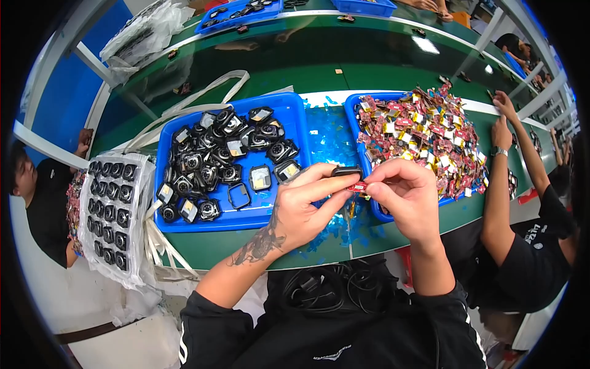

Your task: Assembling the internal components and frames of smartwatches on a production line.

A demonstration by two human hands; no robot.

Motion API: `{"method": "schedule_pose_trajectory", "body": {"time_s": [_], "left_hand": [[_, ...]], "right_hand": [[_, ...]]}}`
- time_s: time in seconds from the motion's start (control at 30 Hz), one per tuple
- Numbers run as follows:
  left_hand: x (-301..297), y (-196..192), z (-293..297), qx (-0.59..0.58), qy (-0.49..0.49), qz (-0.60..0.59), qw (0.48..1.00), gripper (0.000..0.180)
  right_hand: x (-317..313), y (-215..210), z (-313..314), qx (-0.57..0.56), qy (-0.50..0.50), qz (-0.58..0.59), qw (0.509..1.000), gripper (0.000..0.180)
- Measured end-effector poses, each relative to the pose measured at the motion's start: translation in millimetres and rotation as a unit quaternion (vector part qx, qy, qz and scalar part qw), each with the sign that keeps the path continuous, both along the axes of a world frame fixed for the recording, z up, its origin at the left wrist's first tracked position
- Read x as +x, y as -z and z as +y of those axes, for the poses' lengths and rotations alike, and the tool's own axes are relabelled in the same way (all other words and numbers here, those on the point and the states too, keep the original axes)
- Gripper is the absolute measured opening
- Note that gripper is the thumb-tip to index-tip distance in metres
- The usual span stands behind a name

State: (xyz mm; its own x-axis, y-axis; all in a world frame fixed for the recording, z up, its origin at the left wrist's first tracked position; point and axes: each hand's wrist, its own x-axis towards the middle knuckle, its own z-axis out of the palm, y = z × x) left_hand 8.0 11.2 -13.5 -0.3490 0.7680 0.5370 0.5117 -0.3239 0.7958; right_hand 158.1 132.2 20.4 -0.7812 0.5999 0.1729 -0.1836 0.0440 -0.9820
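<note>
1. Pinching a small red part [358, 188] with right fingers [385, 195].
2. Gripping a dark casing [346, 171] with left fingers [322, 189], just beside that part.
3. Facing a blue tray [233, 223] of watch cases [192, 161] left of the fingers, red heap [421, 132] right.

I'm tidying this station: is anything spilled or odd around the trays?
Yes: blue scraps lie strewn over the green table between the two blue trays and toward its near edge, which looks odd because they're loose, outside any tray.

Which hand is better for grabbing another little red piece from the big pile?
Probably the right hand: it's beside the red pile, though it's pinching a red piece. The left hand is farther off, holding a black case.
</note>
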Motion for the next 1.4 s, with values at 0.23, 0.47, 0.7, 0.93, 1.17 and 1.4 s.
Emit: {"method": "schedule_pose_trajectory", "body": {"time_s": [0.23, 0.47, 0.7, 0.93, 1.17, 1.4], "left_hand": [[0, -6, -4, -0.043, 0.014, -0.029, 0.999, 0.018], [8, -6, -2, -0.08, 0.076, -0.28, 0.954, 0.03], [5, 3, -1, -0.06, 0.117, -0.342, 0.931, 0.038], [10, -3, -3, -0.066, 0.069, -0.338, 0.936, 0.036], [9, 1, -2, -0.063, 0.071, -0.349, 0.932, 0.037], [12, 3, 1, -0.042, 0.055, -0.377, 0.924, 0.045]], "right_hand": [[7, -6, 1, 0.23, 0.037, -0.095, 0.968, 0.011], [-3, 3, -11, 0.179, 0.065, -0.067, 0.979, 0.022], [-10, 19, -20, 0.076, 0.134, -0.012, 0.988, 0.033], [-13, 14, -16, 0.154, 0.142, -0.046, 0.977, 0.035], [-12, 8, -13, 0.133, 0.128, -0.092, 0.978, 0.04], [-12, 1, -8, 0.145, 0.098, -0.15, 0.973, 0.045]]}}
